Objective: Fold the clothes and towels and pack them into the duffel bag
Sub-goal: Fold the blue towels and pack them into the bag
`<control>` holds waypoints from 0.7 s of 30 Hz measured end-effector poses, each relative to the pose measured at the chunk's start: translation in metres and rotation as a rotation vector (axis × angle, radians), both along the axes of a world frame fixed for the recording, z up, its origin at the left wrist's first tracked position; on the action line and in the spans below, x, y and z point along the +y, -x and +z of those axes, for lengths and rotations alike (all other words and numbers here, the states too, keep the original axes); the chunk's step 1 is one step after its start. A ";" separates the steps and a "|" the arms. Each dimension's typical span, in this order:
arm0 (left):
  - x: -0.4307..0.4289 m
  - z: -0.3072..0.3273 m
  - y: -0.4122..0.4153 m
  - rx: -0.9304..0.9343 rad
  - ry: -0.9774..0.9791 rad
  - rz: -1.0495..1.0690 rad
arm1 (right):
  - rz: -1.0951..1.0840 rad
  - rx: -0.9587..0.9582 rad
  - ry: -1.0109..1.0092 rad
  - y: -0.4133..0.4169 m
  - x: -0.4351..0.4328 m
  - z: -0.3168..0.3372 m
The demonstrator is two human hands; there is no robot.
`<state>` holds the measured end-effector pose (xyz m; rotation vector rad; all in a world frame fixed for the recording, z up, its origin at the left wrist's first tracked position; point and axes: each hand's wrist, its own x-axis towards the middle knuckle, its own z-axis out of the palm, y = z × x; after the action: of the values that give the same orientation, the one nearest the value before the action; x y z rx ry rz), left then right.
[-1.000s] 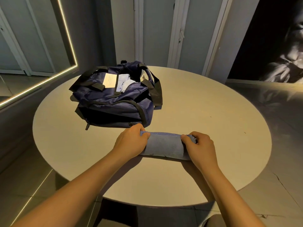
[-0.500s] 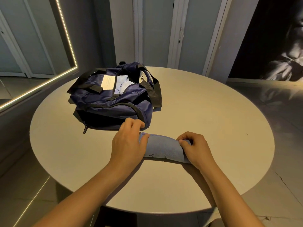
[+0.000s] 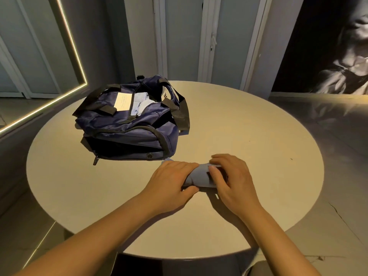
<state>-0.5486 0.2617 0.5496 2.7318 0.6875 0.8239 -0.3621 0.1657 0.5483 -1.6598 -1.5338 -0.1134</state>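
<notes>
A rolled blue cloth [image 3: 197, 175] is gripped on the round table [image 3: 249, 124], just in front of the navy duffel bag [image 3: 131, 126], with the left hand [image 3: 171, 182] curled round its left end and the right hand [image 3: 234, 181] curled over its right end.

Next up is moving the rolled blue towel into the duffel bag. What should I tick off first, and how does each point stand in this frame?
1. Left hand grips the rolled blue towel: ok.
2. Right hand grips the other end: ok.
3. Roll tight, no loose end: cannot tell, the hands cover most of it.
4. Duffel bag open on top: ok, pale cloth shows through the opening.
5. Room left inside the bag: cannot tell.
</notes>
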 end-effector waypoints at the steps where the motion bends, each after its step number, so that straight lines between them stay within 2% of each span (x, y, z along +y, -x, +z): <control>1: 0.002 0.002 -0.001 0.015 0.048 -0.012 | 0.076 -0.050 0.067 -0.004 -0.005 0.002; 4: 0.009 0.007 -0.006 0.074 0.037 0.032 | 0.120 -0.179 0.249 -0.016 -0.012 -0.001; 8: 0.010 0.016 -0.010 0.205 0.088 0.123 | 0.042 -0.292 0.290 -0.018 -0.005 0.003; 9: 0.010 0.019 -0.009 0.224 0.107 0.142 | 0.048 -0.235 0.323 -0.017 -0.004 0.007; 12: 0.011 0.026 -0.002 0.284 0.138 0.172 | 0.156 0.167 0.404 -0.014 -0.007 0.019; 16: 0.004 0.039 0.016 0.306 0.149 0.250 | 0.226 0.535 0.338 -0.011 -0.011 0.046; 18: -0.001 0.047 0.030 0.282 0.311 0.239 | 0.194 0.623 0.260 -0.007 -0.010 0.063; 21: -0.012 0.065 0.050 0.093 0.722 0.026 | 0.176 0.711 0.180 0.008 -0.002 0.087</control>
<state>-0.5987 0.2495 0.6150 2.1125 0.8378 0.3470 -0.3700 0.1632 0.6349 -1.4596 -1.1433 0.6591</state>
